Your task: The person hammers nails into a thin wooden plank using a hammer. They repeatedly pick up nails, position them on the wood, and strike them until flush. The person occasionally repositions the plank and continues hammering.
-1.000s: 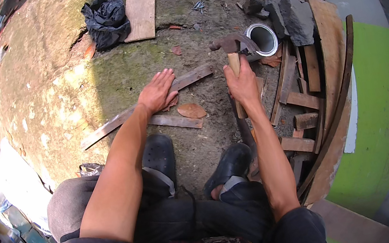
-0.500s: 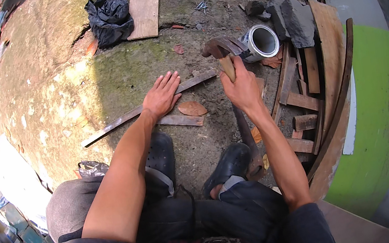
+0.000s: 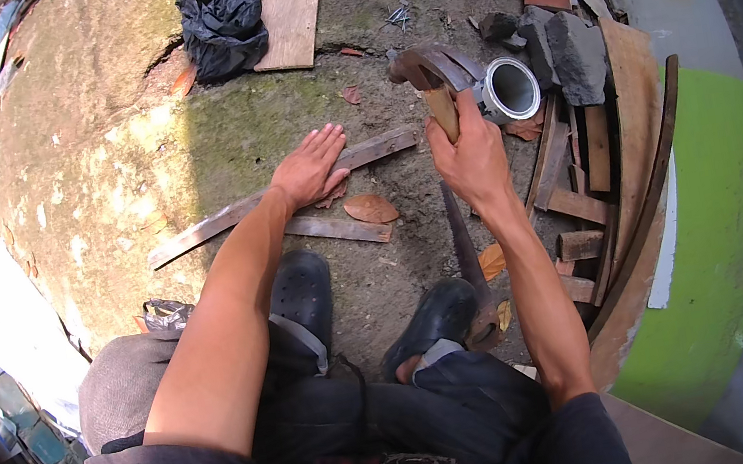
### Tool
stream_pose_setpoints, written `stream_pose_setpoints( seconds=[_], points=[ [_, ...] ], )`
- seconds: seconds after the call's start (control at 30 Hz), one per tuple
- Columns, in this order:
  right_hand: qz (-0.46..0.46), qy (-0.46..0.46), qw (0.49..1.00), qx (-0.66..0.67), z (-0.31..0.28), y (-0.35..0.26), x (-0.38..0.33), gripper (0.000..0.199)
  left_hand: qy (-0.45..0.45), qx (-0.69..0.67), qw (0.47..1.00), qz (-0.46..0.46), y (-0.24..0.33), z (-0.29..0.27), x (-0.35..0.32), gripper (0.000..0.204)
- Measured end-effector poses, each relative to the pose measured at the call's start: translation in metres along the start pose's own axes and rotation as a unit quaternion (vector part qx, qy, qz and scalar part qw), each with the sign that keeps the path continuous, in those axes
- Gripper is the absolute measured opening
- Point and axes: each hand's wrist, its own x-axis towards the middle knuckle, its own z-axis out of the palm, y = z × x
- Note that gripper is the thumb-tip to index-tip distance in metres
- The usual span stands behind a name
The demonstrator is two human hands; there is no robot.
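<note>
My left hand lies flat, fingers stretched out, on a long narrow wooden strip that runs slantwise over the ground. In my right hand is a claw hammer, gripped by its wooden handle with the rusty head up. It is held beyond the strip's right end, beside an open tin can. A shorter piece of wood rests on the near side of the strip, close to a dry brown leaf. Farther off lies a small pile of nails.
A black plastic bag and a board lie at the far side. Grey stone blocks, scrap wood and a green panel line the right. A long dark metal blade is by my right shoe.
The hammer has risen a little, away from me, its handle more upright. The long strip shows a wider face, and my left hand still lies on it. The whole view has shifted slightly.
</note>
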Motion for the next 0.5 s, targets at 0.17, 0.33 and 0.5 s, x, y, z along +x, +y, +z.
stream_pose_setpoints(
  seconds=[0.17,0.33,0.5],
  points=[
    [-0.032,0.012,0.999,0.008,0.0,-0.015,0.018,0.026,0.007,0.003,1.0,-0.002,0.001,0.001,-0.001,0.061],
    [0.058,-0.235,0.95,-0.197,0.027,0.03,-0.003,0.029,0.009,-0.009,1.0,-0.003,0.002,0.001,0.004,0.06],
    [0.08,-0.361,0.895,-0.25,0.02,0.066,-0.05,0.029,0.015,-0.006,1.0,-0.003,-0.001,0.001,0.004,0.06]
  ],
)
